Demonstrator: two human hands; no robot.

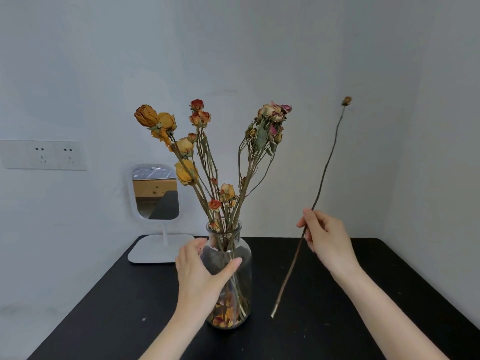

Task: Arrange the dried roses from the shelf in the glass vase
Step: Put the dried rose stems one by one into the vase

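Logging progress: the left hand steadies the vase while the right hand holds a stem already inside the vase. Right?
Not quite. In the head view the left hand steadies the vase, but the stem in the right hand is outside it, held up to the vase's right.

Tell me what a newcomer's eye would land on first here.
The spray of dried roses fanning out of the glass vase at the centre of the black table draws the eye first, with the left hand gripping the vase. Next, to the right, the right hand pinches a long single rose stem, slightly tilted, bud high before the wall.
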